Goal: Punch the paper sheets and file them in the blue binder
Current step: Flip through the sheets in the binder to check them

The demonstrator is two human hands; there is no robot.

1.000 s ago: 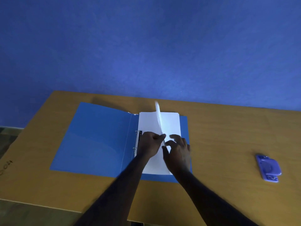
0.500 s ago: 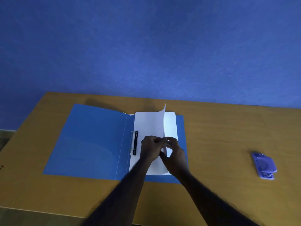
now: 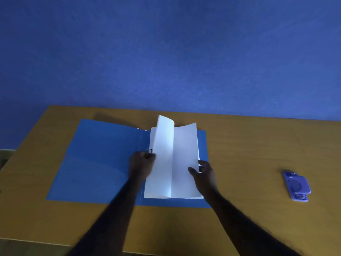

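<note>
The blue binder lies open on the wooden table, its left cover flat. A stack of white paper sheets rests on its right half. The top sheets are lifted and curled over toward the spine. My left hand sits at the spine, fingers closed around a metal ring beside the curled sheets' left edge. My right hand grips the right edge of the sheets, thumb on top.
A purple hole punch lies on the table to the right, well apart from the binder. A blue wall rises behind the table's far edge. Floor shows past the table's left edge.
The lifted sheet has swung from standing upright over the page to curling left toward the rings. My hands have separated: left to the spine, right to the sheets' right edge.
</note>
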